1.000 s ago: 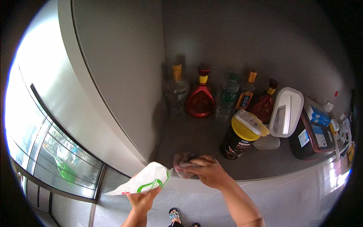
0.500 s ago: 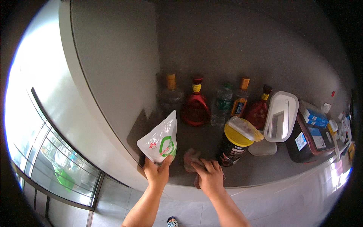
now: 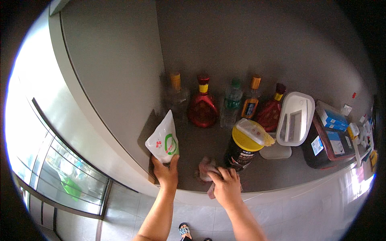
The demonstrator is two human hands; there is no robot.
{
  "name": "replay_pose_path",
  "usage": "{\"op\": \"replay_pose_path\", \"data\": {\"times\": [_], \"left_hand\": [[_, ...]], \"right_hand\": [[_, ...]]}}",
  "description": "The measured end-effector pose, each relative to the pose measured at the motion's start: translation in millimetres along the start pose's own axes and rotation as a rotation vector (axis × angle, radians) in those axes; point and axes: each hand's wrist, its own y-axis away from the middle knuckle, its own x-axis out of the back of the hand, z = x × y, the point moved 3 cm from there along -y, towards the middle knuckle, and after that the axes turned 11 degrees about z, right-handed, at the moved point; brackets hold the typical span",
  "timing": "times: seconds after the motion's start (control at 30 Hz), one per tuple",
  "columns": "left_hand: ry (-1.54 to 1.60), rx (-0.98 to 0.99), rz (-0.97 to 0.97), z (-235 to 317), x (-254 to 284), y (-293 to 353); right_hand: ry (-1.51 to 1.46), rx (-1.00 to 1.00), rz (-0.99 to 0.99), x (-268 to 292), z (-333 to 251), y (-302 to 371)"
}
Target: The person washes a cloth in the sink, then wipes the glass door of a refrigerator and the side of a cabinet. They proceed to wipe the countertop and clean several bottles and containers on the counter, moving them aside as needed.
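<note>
My left hand [image 3: 166, 173] grips the lower end of a white pouch [image 3: 162, 138] with a green ring on its front. The pouch stands upright near the shelf's left wall, its narrow top corner pointing up. Closer to the shelf's front edge, my right hand [image 3: 228, 185] presses down on a crumpled pinkish cloth [image 3: 207, 169], fingers curled over it. The cloth lies on the grey shelf [image 3: 189, 178], partly hidden by that hand. Just beyond my right hand is a black tub [image 3: 237, 156] with a yellow lid, topped by a clear plastic packet [image 3: 254, 131].
Along the back stand a clear bottle [image 3: 176, 98], a red bottle [image 3: 203, 110], a green-capped plastic bottle [image 3: 231, 105], an orange-capped bottle [image 3: 251, 102] and another red bottle [image 3: 270, 113]. Rightward are a white container [image 3: 286, 120], its lid [image 3: 275, 152] and a dark box [image 3: 317, 154].
The whole view has shifted a little. The pouch has turned slightly in my left hand's grip. My right hand and the cloth have slid a short way right along the shelf.
</note>
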Motion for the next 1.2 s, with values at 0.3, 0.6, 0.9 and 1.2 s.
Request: {"op": "replay_pose_path", "data": {"times": [0.3, 0.6, 0.9, 1.2], "left_hand": [[-0.11, -0.102, -0.096, 5.1, 20.1, 3.9], [0.139, -0.605, 0.098, 50.4, 41.8, 46.3], [0.1, -0.293, -0.342, 70.6, -101.8, -14.0], [-0.007, -0.347, -0.181, 85.3, -190.1, -85.6]], "right_hand": [[-0.022, -0.097, 0.003, -42.7, -12.8, -37.2], [0.077, -0.146, -0.068, -69.8, -18.0, -29.5], [0.066, -0.2, 0.14, -50.3, 3.5, -13.5], [0.031, -0.413, 0.091, -41.5, 6.5, -5.6]]}}
